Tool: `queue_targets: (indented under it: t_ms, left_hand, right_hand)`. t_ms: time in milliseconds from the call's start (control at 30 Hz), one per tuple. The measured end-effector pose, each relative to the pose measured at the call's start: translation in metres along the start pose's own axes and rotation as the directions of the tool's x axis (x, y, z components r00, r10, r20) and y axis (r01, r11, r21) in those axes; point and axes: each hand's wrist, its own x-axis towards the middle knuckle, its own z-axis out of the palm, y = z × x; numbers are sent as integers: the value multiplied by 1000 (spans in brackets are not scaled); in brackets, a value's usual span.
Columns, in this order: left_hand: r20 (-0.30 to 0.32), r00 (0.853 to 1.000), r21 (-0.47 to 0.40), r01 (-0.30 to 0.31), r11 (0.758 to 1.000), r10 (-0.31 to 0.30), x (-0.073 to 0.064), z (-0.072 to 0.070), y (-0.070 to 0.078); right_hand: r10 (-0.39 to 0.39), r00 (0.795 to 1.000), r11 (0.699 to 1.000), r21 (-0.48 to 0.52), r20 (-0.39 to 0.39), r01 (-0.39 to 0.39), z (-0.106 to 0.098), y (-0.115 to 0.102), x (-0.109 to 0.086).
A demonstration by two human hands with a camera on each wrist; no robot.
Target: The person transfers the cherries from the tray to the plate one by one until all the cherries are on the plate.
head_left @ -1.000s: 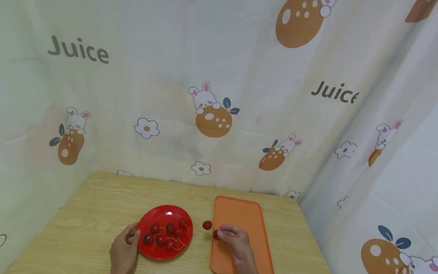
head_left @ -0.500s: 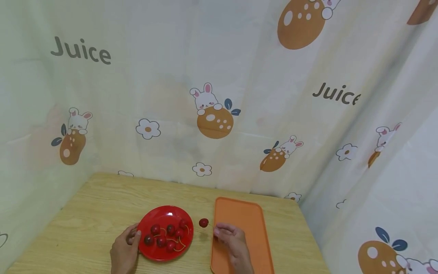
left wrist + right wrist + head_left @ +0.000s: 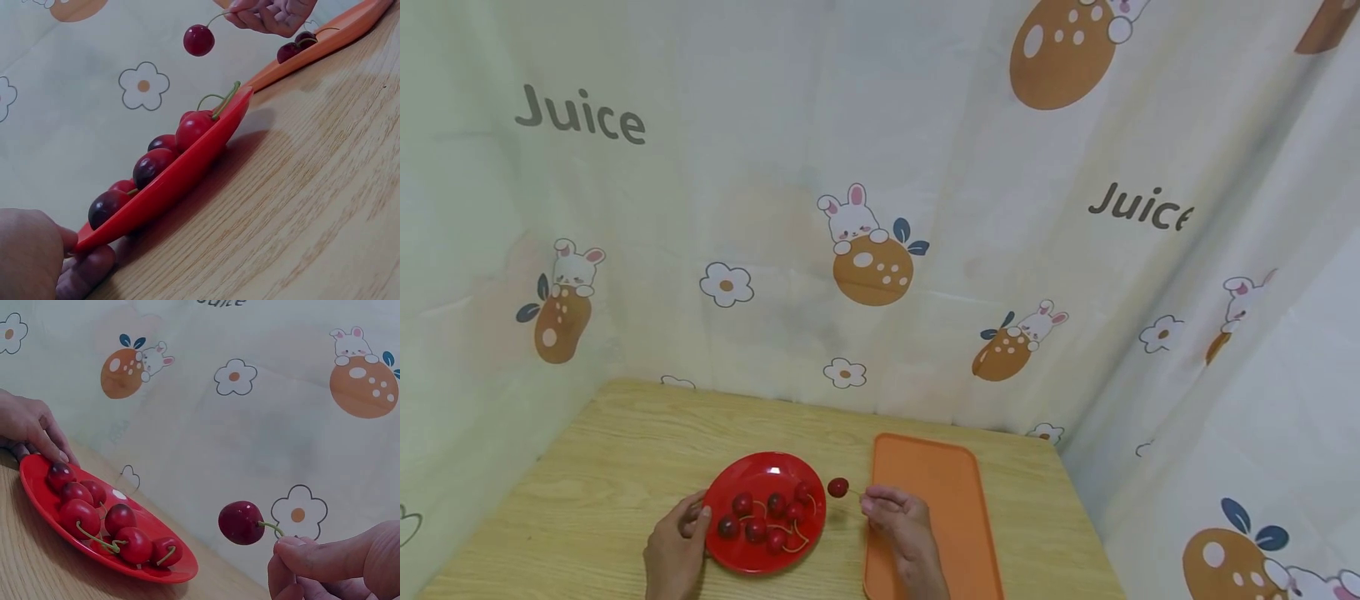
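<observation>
My right hand (image 3: pixel 904 533) pinches the thin green stem of a dark red cherry (image 3: pixel 838 487) between thumb and fingertips. That cherry (image 3: pixel 241 522) hangs in the air just right of a round red plate (image 3: pixel 752 473). With the thumb on the rim and fingers beneath it, my left hand (image 3: pixel 674 546) grips the plate's left edge. Several cherries (image 3: pixel 195 129), some with stems, lie in the plate. In the left wrist view, two more dark cherries (image 3: pixel 288 52) rest on the orange tray (image 3: pixel 325 51); my right hand hides them in the head view.
The orange tray (image 3: pixel 925 458) lies lengthwise to the right of the plate on a wood-grain table (image 3: pixel 647 433). A pale curtain (image 3: pixel 760 208) printed with rabbits, fruit and flowers hangs behind the table and along its sides.
My right hand has moved left from over the tray, bringing the cherry close to the plate's right rim. My left hand keeps its grip on the plate.
</observation>
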Motion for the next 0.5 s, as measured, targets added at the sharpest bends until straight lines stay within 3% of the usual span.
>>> queue_targets:
  t_ms: [500]
  left_hand:
    - [35, 999, -8, 27, 1000, -27, 5, -4, 1]
  right_hand:
    - [18, 999, 999, -33, -29, -18, 18, 4, 7]
